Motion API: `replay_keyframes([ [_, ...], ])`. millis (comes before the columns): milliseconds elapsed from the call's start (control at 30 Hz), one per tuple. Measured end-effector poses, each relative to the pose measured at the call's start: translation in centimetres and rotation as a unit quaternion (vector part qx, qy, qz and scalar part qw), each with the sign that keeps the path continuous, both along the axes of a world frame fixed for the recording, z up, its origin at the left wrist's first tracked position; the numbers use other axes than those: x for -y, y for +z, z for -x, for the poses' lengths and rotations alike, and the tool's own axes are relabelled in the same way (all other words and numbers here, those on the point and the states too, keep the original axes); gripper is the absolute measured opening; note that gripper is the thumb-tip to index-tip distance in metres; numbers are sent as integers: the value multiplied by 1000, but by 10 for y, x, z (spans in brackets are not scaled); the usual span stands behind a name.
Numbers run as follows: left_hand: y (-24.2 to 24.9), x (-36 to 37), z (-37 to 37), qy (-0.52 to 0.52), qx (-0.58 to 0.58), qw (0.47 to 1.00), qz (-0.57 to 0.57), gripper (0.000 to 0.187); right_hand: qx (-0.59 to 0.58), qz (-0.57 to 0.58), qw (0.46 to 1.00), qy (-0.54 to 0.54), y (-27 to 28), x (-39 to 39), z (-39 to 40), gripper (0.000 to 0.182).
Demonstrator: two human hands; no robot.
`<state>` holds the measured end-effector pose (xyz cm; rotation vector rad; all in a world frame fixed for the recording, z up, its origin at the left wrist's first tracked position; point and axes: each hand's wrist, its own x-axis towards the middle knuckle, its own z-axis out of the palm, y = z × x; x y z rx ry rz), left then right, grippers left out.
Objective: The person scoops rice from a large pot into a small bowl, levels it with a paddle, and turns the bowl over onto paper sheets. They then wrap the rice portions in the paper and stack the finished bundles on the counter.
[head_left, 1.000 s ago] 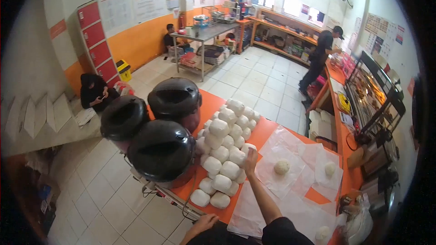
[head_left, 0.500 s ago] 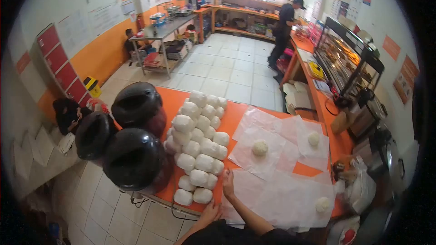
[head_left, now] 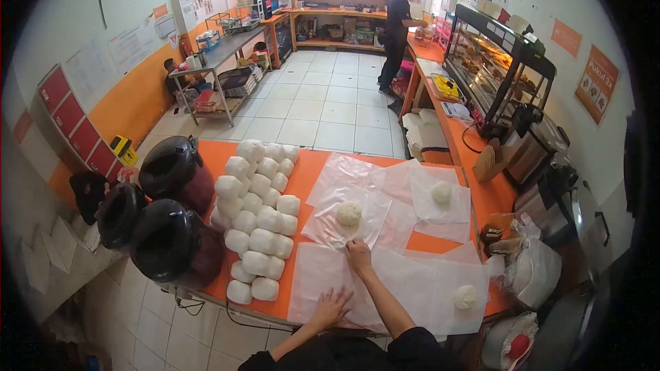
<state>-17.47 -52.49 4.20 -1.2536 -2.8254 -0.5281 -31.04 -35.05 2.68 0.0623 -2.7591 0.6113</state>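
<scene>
My left hand [head_left: 331,307] lies with spread fingers on the white paper sheets at the front of the orange table. Farther forward, the bunched fingers of my right hand [head_left: 357,256] are at the near edge of a sheet of wrapping paper [head_left: 320,223] and seem to pinch it. On that sheet, just beyond my fingertips, sits a round mound of rice [head_left: 349,214]. Another rice mound [head_left: 441,192] is at the back right, and a third rice mound [head_left: 465,296] at the front right. White wrapped bundles [head_left: 253,261] are piled left of the sheets.
Large dark lidded containers [head_left: 168,240] stand at the table's left. Along the right run a plastic bag [head_left: 536,261], a large metal pot [head_left: 540,134] and a glass food display case [head_left: 495,69]. A co-worker [head_left: 397,34] stands at the far counter; another person [head_left: 180,82] sits by the steel table.
My right hand has gone from beside the bundles to the edge of the rice sheet. My left hand has left the table's front edge and rests on the paper. The view has shifted.
</scene>
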Motion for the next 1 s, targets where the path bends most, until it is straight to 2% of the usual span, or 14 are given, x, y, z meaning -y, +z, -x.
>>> replay_keyframes([
  [67,-14,-9,8,66,-45,995,61,55,15,1,1000,6,-3,-7,1,10],
  [200,-46,-7,13,116,-13,993,20,58,-16,10,999,37,-8,-27,4,10],
  [300,-13,-15,23,155,12,985,73,61,-24,-13,996,79,8,-44,6,12],
  [367,-7,-26,33,236,44,969,63,71,-40,-15,994,103,21,-56,5,12],
  [433,-17,-32,49,254,-22,962,-100,81,-31,-24,991,131,29,-70,-5,11],
  [500,33,-49,62,247,-70,962,-96,88,-20,-36,984,176,39,-83,-15,9],
  [600,47,-58,84,183,-207,961,20,85,20,-57,983,172,48,-98,-31,8],
  [633,53,-60,90,176,-236,955,28,55,26,-58,982,180,45,-104,-33,6],
  [733,21,-45,114,121,-135,983,-20,24,18,-50,977,207,43,-116,-38,8],
  [767,18,-45,112,154,-131,978,-52,8,2,-38,975,217,44,-117,-42,14],
  [800,19,-43,112,155,-112,979,-76,9,-13,-26,974,226,47,-118,-47,21],
  [833,19,-37,112,155,-92,979,-98,10,-24,-49,974,219,52,-118,-54,41],
  [933,25,-25,119,143,-61,979,-129,9,-22,-75,979,191,38,-121,-60,50],
  [1000,25,-16,125,126,-32,981,-146,8,-23,-42,983,177,23,-127,-53,34],
])
